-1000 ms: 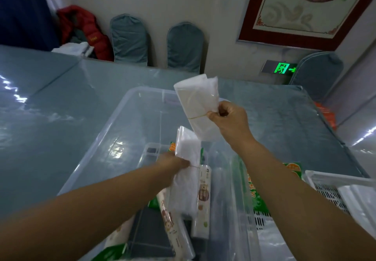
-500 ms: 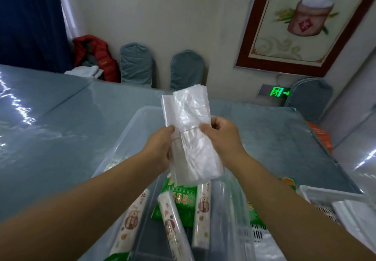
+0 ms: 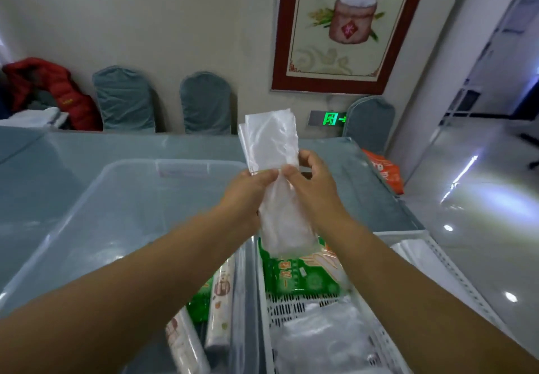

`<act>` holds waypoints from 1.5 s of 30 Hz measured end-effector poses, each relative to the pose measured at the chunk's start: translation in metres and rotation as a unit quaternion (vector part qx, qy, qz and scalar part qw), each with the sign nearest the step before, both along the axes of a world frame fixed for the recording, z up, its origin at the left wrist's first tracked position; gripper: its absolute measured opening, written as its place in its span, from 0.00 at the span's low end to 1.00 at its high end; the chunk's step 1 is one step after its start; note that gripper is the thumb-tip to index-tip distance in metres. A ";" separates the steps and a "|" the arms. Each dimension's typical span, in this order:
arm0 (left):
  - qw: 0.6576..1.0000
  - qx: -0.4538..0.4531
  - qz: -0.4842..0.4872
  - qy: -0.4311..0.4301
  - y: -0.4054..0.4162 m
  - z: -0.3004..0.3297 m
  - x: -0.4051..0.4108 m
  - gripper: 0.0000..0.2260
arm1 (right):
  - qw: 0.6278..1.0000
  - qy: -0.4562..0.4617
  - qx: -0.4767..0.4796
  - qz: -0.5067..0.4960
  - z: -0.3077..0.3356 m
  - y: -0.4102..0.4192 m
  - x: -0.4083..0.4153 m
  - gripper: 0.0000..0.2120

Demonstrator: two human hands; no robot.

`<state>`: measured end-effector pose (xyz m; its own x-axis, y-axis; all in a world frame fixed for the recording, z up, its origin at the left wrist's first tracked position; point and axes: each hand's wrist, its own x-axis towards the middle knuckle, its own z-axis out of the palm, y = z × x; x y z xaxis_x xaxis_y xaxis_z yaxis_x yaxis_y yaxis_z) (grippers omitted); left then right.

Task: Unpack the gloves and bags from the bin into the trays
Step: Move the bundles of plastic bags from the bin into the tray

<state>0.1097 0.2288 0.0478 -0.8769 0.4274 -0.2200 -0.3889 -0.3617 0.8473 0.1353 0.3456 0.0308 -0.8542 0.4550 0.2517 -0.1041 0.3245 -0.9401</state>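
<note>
I see the table (image 3: pixel 73 175) filling the view, grey-blue and glossy, with covered chairs (image 3: pixel 125 99) along the wall behind it. On it sits the clear bin (image 3: pixel 96 213), its right wall just beside the white slotted tray (image 3: pixel 306 306). In the bin's near right corner lie printed rolls (image 3: pixel 220 300) side by side and a green pack (image 3: pixel 199 303) partly under them. In the tray a larger green packet (image 3: pixel 303 277) lies at the far end, with crumpled clear plastic (image 3: pixel 320 341) nearer to me. A second tray (image 3: pixel 443 260) shows at the right edge, a clear sheet in it.

Both my hands are up over the line where bin meets tray, pinching one bundle of clear bags (image 3: pixel 274 152) about its middle. The left hand (image 3: pixel 248 195) has thumb and fingers closed on the bundle's left edge; the right hand (image 3: pixel 315 190) is closed on the right edge, fingertips nearly touching the left's. The bundle stands upright, its top fanned above my fingers and its lower half hanging down over the green packet. I cannot tell whether one bundle or two are held together.
</note>
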 end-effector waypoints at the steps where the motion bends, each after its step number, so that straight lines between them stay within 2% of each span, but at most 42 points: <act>1: 1.000 -0.004 -0.001 0.004 0.014 -0.001 0.004 0.10 | 0.999 -0.010 -0.024 0.020 -0.002 0.015 0.008 0.16; 3: 1.000 -0.013 -0.004 0.005 0.049 -0.005 0.017 0.09 | 0.996 -0.037 -0.075 0.038 -0.008 0.050 0.027 0.16; 8: 0.994 -0.062 -0.079 0.032 0.151 -0.030 0.058 0.05 | 0.985 -0.096 -0.140 0.023 -0.032 0.151 0.076 0.05; 10: 0.986 -0.117 -0.116 0.033 0.187 -0.046 0.070 0.02 | 0.978 -0.114 -0.173 0.000 -0.043 0.195 0.097 0.05; 13: 0.972 -0.181 -0.147 0.026 0.232 -0.081 0.083 0.08 | 0.972 -0.144 -0.181 -0.048 -0.062 0.256 0.130 0.05; 14: 0.966 -0.205 -0.154 0.035 0.244 -0.097 0.089 0.08 | 0.969 -0.154 -0.180 -0.065 -0.070 0.274 0.140 0.06; 15: 0.949 -0.253 -0.170 0.079 0.253 -0.116 0.094 0.06 | 0.967 -0.162 -0.181 -0.079 -0.078 0.291 0.150 0.07; 16: 0.910 -0.324 -0.204 0.158 0.260 -0.135 0.099 0.05 | 0.964 -0.168 -0.185 -0.092 -0.085 0.306 0.159 0.08; 17: 0.842 -0.400 -0.254 0.255 0.266 -0.154 0.105 0.06 | 0.961 -0.174 -0.186 -0.105 -0.093 0.321 0.167 0.10; 19: 0.677 -0.492 -0.354 0.418 0.274 -0.184 0.118 0.13 | 0.957 -0.192 -0.173 -0.129 -0.107 0.343 0.183 0.12; 20: 0.610 -0.497 -0.393 0.476 0.278 -0.196 0.125 0.16 | 0.955 -0.200 -0.169 -0.136 -0.112 0.352 0.190 0.12; 23: 0.436 -0.456 -0.457 0.628 0.293 -0.223 0.137 0.23 | 0.951 -0.210 -0.174 -0.146 -0.129 0.372 0.207 0.14; 24: 0.395 -0.440 -0.461 0.662 0.298 -0.229 0.138 0.25 | 0.950 -0.212 -0.175 -0.149 -0.133 0.376 0.211 0.14; 25: 0.368 -0.428 -0.463 0.684 0.302 -0.232 0.137 0.26 | 0.949 -0.215 -0.173 -0.152 -0.136 0.379 0.214 0.14; 28: 0.322 -0.418 -0.457 0.717 0.310 -0.233 0.133 0.26 | 0.946 -0.219 -0.182 -0.156 -0.145 0.382 0.221 0.14; 33: 0.244 -0.410 -0.432 0.766 0.317 -0.229 0.130 0.19 | 0.944 -0.214 -0.193 -0.162 -0.158 0.382 0.226 0.11; 36: 0.210 -0.399 -0.429 0.783 0.316 -0.226 0.128 0.15 | 0.945 -0.214 -0.189 -0.159 -0.162 0.382 0.228 0.11; 38: 0.207 -0.395 -0.444 0.778 0.314 -0.225 0.126 0.14 | 0.946 -0.212 -0.189 -0.159 -0.166 0.380 0.229 0.11; 41: 0.222 -0.416 -0.481 0.740 0.312 -0.223 0.124 0.13 | 0.949 -0.208 -0.181 -0.153 -0.171 0.374 0.230 0.12; 45: 0.210 -0.423 -0.489 0.733 0.308 -0.210 0.123 0.13 | 0.956 -0.222 -0.133 -0.137 -0.173 0.363 0.230 0.15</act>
